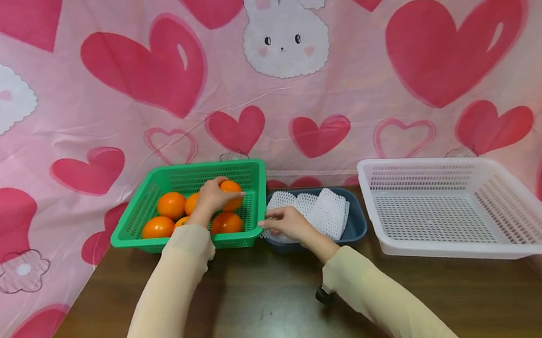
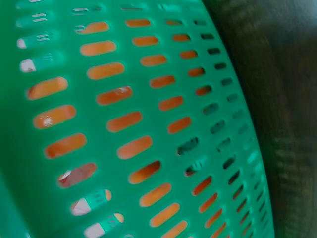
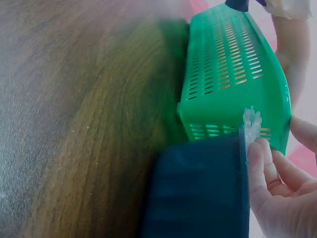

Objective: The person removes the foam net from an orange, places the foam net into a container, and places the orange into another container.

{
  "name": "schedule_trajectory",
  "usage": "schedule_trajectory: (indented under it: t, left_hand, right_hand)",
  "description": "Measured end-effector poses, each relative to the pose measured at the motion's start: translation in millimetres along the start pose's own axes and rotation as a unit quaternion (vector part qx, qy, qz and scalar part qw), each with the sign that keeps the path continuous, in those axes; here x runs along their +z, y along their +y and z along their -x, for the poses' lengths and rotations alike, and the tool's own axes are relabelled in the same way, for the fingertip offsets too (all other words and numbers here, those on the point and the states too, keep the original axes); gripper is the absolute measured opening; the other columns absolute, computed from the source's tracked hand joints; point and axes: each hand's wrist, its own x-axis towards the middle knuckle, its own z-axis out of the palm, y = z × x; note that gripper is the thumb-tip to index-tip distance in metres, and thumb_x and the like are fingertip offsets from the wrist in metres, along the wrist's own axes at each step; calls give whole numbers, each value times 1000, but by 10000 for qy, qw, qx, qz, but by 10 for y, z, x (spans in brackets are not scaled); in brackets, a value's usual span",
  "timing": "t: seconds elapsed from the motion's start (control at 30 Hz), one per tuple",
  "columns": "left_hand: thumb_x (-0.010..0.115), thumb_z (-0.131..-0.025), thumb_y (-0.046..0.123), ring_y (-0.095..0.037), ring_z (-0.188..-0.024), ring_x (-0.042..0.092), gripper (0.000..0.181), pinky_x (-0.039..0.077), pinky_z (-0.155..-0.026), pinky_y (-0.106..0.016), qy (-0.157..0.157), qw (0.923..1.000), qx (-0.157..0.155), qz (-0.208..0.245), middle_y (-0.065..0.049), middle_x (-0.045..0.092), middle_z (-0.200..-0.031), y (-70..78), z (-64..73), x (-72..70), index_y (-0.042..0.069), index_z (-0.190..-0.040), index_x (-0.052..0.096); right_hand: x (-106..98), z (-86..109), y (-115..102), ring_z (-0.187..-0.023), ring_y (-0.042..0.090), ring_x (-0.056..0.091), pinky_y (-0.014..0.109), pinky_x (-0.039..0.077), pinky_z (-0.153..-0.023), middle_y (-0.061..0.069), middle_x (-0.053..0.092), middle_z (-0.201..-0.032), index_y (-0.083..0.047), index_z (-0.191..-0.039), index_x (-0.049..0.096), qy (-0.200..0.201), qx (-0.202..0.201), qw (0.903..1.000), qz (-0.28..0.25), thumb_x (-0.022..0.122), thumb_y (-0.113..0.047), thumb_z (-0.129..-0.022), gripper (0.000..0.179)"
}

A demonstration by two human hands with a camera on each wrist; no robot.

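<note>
My left hand (image 1: 212, 197) reaches into the green basket (image 1: 160, 245) and grips an orange (image 1: 232, 195) at its right side. Other oranges (image 1: 171, 204) lie around that hand. In the left wrist view the basket's slotted wall (image 2: 163, 114) hides the hand, with orange fruit showing through the slots. My right hand (image 1: 288, 223) is over the left end of the blue basin (image 1: 357, 226), by the green basket's corner. Its bent fingers touch a white foam net (image 3: 251, 121) in the right wrist view; the thumb stands apart from them.
Several white foam nets (image 1: 329, 215) lie in the blue basin. To its right stands a white slotted basket (image 1: 433, 224). All three containers sit on a brown wooden table (image 1: 265, 311), before a pink cloth (image 1: 224, 86) printed with hearts and rabbits.
</note>
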Motion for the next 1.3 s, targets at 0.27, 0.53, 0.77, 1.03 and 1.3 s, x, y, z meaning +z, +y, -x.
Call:
schedule_trajectory:
  t: [0.27,0.53,0.77,1.03,1.3]
  left_hand:
    - [73,-95,35,-41,-121,51,72,47,-101,-54,-179,9990,-207,-345,-26,51,-143,-59,-64,35,1,-152,43]
    - [73,-95,32,-43,-121,50,73,47,-102,-53,-386,9972,-270,-588,-30,49,-143,-89,-118,100,-2,-151,41]
    - [73,-95,32,-44,-126,47,73,42,-107,-55,-449,9967,-179,-657,-31,46,-145,-157,-136,120,-4,-150,41]
    - [72,-96,34,-43,-125,48,75,42,-107,-55,-517,9954,-273,-764,-31,47,-146,-172,-123,149,-4,-152,39]
    - [69,-97,34,-43,-125,48,76,43,-107,-56,-576,9943,-250,-857,-30,47,-147,-160,-144,157,-4,-154,36]
  right_hand:
    - [28,-7,-26,-77,18,70,37,59,-84,19,73,-110,10,-128,65,11,274,9981,-548,70,-14,-98,39]
    - [73,-11,-66,-82,12,69,33,58,-84,32,57,-136,15,-146,43,-163,761,9728,-2180,59,1,-102,50]
    - [98,-23,-88,-92,18,69,38,55,-89,33,52,-143,11,-154,31,-150,861,9657,-2444,56,5,-102,58]
    - [109,-30,-65,-87,15,70,34,57,-85,33,56,-138,9,-153,36,-147,865,9657,-2444,58,3,-102,57]
    - [88,-35,-39,-87,15,70,36,56,-87,31,56,-139,9,-152,38,-104,840,9657,-2456,60,2,-101,56]
